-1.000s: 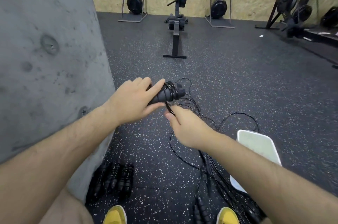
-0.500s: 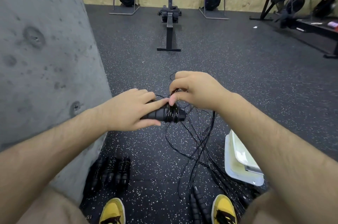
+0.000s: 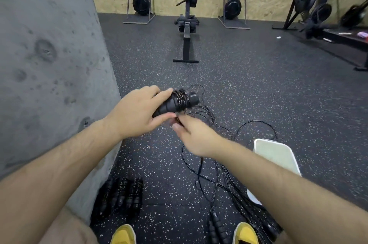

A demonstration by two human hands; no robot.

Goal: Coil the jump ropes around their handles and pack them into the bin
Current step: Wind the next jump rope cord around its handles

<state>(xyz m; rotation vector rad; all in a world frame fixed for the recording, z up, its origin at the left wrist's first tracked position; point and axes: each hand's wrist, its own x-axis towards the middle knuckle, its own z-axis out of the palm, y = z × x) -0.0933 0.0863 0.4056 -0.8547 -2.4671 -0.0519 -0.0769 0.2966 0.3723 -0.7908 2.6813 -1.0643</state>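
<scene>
The pair of black jump-rope handles (image 3: 169, 104) is up off the floor in front of the person, about level with the wrists. Their long axis slants from lower left to upper right, with the capped end pointing away towards the rowing machine (image 3: 187, 24). Several turns of black cord (image 3: 180, 98) are wound tight around the far half. The left hand (image 3: 137, 112) grips the near end, fingers curled over the top and thumb pressed underneath. Just below the handles the right hand (image 3: 196, 138) has thumb and fingertips closed on a strand of the cord (it's blurred, so I can't tell the exact grip). From there the slack (image 3: 199, 111) trails down to the speckled rubber floor (image 3: 258, 76) in loose loops. A white bin (image 3: 278, 156) stands beside it on the right. By the concrete wall (image 3: 49, 64) on the left lie already coiled ropes (image 3: 121, 194), side by side. Another set of bare handles (image 3: 215, 227) lies between the yellow shoes (image 3: 245, 231).
</scene>
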